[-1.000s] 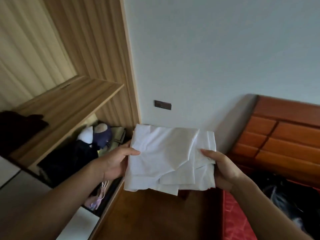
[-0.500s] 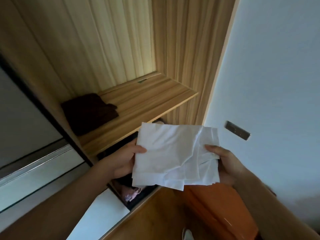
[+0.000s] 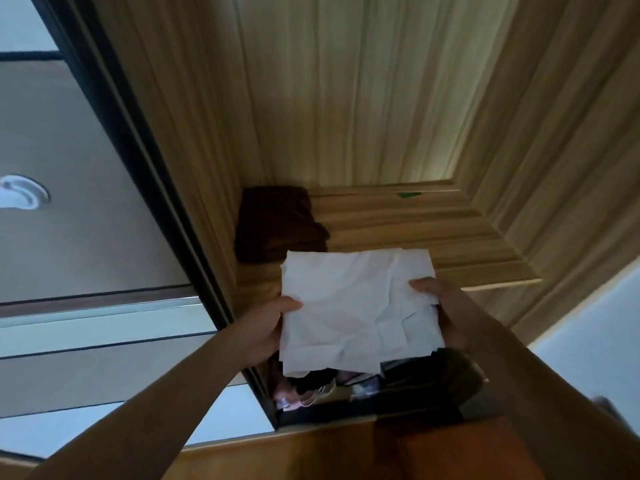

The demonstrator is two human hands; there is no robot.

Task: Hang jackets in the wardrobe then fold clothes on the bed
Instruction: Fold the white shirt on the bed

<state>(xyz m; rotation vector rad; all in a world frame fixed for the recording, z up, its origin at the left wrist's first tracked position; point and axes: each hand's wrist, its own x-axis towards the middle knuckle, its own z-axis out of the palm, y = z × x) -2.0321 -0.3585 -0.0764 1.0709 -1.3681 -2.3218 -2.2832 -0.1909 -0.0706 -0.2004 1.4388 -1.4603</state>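
A folded white garment (image 3: 353, 306) is held flat between both hands, level with the front edge of a wooden wardrobe shelf (image 3: 433, 230). My left hand (image 3: 268, 327) grips its left edge with the thumb on top. At the right edge my right hand (image 3: 446, 313) grips it, thumb over the cloth. A folded dark brown garment (image 3: 277, 223) lies at the back left of the shelf, just beyond the white one.
The wardrobe's sliding door (image 3: 86, 209) with a dark frame stands to the left. Below the shelf a dark compartment (image 3: 363, 386) holds mixed items. A white wall (image 3: 595, 348) lies at the right, and a wooden surface (image 3: 329, 455) runs along the bottom.
The view has swung left from the wall and bed to face the wardrobe. Both hands have carried the white garment forward and up to the shelf's front edge.
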